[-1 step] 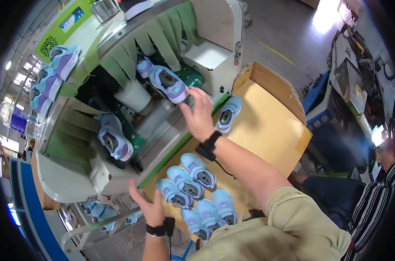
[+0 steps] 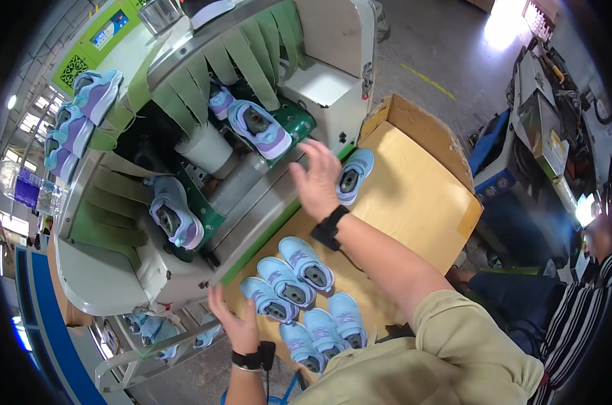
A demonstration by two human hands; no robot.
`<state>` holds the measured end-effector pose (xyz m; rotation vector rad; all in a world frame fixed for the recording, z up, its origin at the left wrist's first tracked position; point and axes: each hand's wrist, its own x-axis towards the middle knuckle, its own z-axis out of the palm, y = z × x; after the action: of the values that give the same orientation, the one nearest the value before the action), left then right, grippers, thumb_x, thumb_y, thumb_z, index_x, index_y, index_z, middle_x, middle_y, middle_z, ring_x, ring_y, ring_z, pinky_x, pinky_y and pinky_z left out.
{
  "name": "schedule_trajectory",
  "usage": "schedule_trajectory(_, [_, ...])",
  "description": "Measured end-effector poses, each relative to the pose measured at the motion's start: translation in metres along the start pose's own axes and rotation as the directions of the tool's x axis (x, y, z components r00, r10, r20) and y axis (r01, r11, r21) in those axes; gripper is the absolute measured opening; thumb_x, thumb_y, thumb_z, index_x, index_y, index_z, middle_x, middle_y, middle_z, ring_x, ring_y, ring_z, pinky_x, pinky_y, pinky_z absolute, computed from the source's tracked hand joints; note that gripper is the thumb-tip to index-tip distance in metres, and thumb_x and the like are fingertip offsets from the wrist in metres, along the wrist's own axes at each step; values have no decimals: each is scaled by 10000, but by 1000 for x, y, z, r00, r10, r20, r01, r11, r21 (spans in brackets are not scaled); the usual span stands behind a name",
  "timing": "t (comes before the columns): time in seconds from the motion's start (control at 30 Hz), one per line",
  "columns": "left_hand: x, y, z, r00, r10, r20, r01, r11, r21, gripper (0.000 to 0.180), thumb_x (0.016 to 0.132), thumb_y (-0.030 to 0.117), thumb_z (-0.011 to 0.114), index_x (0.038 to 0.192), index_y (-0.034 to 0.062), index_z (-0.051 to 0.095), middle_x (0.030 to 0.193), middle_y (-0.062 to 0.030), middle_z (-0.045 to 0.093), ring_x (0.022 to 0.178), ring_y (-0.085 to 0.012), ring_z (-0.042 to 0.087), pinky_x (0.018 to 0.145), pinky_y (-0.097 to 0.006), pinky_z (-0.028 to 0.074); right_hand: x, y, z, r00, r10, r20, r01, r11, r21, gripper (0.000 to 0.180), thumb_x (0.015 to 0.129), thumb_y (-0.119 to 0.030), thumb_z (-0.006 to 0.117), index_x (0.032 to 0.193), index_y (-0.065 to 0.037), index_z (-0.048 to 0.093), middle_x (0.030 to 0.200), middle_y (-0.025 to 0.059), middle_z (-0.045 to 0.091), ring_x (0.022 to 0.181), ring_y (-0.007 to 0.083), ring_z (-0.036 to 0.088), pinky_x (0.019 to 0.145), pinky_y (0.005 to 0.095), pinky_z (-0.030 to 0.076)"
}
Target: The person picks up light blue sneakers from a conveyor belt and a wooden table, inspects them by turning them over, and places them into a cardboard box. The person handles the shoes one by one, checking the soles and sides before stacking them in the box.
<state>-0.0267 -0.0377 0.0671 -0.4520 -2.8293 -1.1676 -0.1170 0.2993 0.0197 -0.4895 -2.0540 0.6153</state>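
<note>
My right hand (image 2: pixel 317 179) is open, fingers apart and holding nothing. It hovers between a light blue and purple shoe (image 2: pixel 276 143) on a green plate (image 2: pixel 299 123) inside the machine and a single light blue shoe (image 2: pixel 361 160) on the cardboard-covered table. At the machine's lower left corner, my left hand (image 2: pixel 237 322) is raised with thumb and fingers spread, also holding nothing. Another blue and purple shoe (image 2: pixel 168 194) sits in the machine's left bay. Several light blue shoes (image 2: pixel 346 314) stand in two rows on the table, right of my left hand.
Green flaps (image 2: pixel 218 57) hang over the openings of the white machine (image 2: pixel 107 280). Several shoes (image 2: pixel 100 94) lie on its top left, beside a metal cup (image 2: pixel 159 17). A cardboard wall (image 2: pixel 434 138) bounds the table's far right. A person in a striped garment (image 2: pixel 579 331) is at right.
My right hand has drawn back from the shoe in the machine, toward the right and nearer me. The left hand has shifted slightly, still spread. The shoes stay in place.
</note>
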Motion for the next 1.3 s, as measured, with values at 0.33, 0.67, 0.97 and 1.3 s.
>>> schedule_trajectory(0.33, [-48, 12, 55, 975, 37, 220, 15, 973, -230, 503, 854, 109, 701, 1322, 18, 541, 1386, -196, 500, 1293, -369, 485, 1103, -420, 372, -79, 127, -82, 606, 384, 697, -668, 722, 184, 733, 718, -41, 673, 1401, -93, 410, 1293, 257, 532, 1217, 396, 532, 1061, 400, 419])
schedule_trajectory(0.67, [-89, 82, 139, 776, 74, 627, 229, 892, -389, 790, 929, 312, 707, 1536, 29, 289, 1520, -226, 389, 1408, -349, 409, 1142, -425, 365, -198, 37, -233, 243, 513, 823, -930, 364, 48, 813, 802, -58, 655, 1512, -2, 263, 1223, 207, 598, 1093, 270, 626, 940, 374, 509])
schedule_trajectory(0.97, [-87, 101, 44, 945, 53, 324, 200, 689, -697, 1096, 710, 194, 852, 1565, 111, 170, 1506, -251, 298, 1421, -342, 338, 1136, -443, 349, -128, -62, -240, 437, -178, 882, -821, 322, 472, 525, 1075, -206, 474, 1542, -5, 342, 1482, 102, 486, 1336, 185, 480, 1070, 319, 423])
schedule_trajectory(1.3, [-93, 51, -45, 875, -384, 294, 389, 199, -899, 860, 812, -30, 548, 1558, 245, 220, 1420, -98, 446, 1259, -279, 523, 993, -447, 494, -183, -10, -65, 525, -101, 845, -230, 939, 255, 899, 707, -107, 787, 1494, -149, 355, 1405, 328, 418, 1311, 478, 449, 1122, 456, 395])
